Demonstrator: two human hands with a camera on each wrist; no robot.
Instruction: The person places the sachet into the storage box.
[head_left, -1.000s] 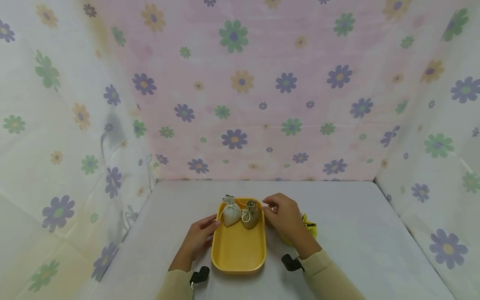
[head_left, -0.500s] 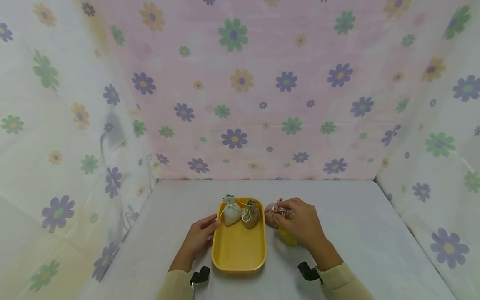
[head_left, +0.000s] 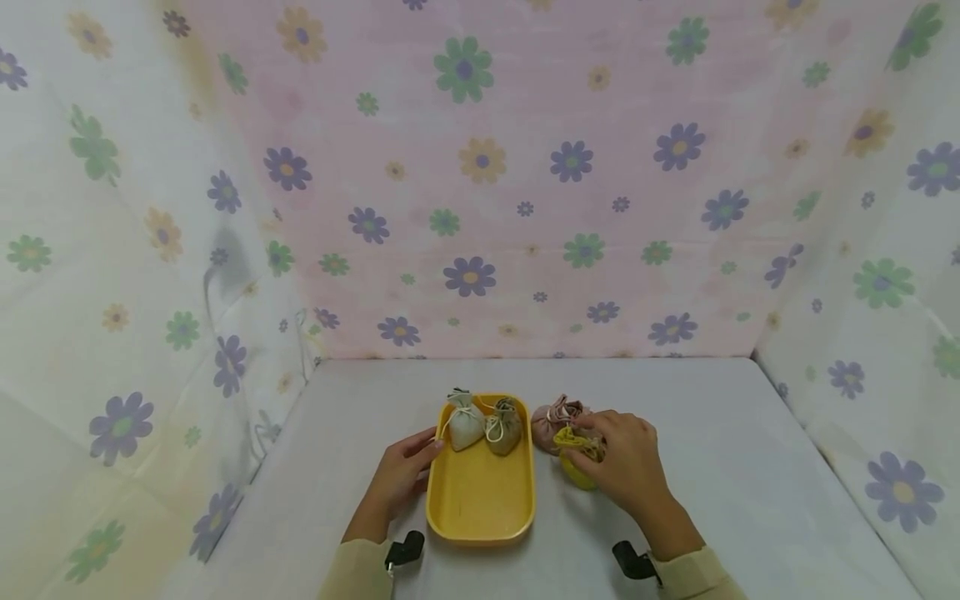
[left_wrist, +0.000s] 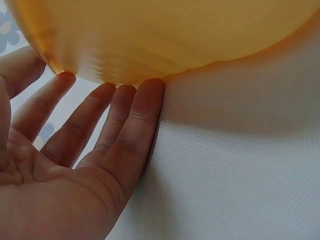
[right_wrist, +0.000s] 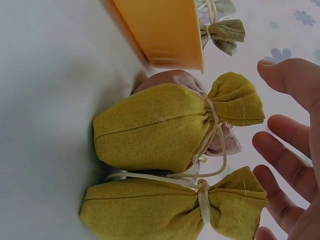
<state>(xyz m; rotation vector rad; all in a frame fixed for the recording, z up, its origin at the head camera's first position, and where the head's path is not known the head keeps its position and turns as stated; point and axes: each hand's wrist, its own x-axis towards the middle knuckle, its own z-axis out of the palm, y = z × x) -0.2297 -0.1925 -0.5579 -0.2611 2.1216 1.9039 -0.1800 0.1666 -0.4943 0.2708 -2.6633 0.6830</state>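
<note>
2 yellow bags [right_wrist: 155, 130] stand up close together on the white table [head_left: 727, 475], to the right of the tray. Each has a pale string tied round its neck. The right hand [head_left: 630, 462] is up by the tops of these bags. In the right wrist view its thumb and fingers are spread apart, a bit bent, with a gap between them. I can't tell if a fingertip is touching the bag at the bottom of that view.

A pink bag [head_left: 547, 429] is just behind the yellow bags, between them and the tray. Then comes the tray [head_left: 480, 500], which is yellow with round corners. It is on the table right in front of the person. 2 more little bags sit at its far end, side by side. The pale bag [head_left: 467, 427] is on the left and the brown-green bag [head_left: 502, 432] is on the right. They have string round their necks too.

The left hand [head_left: 397, 471] is at the left side of the tray. Its fingers are spread and mostly straight, and their tips touch the outside of the tray.

The person has light yellow sleeves [head_left: 356, 571], with a small black thing [head_left: 405, 550] at each wrist. Behind the table hangs a pink cloth [head_left: 420, 250] with purple, green and orange flowers.
</note>
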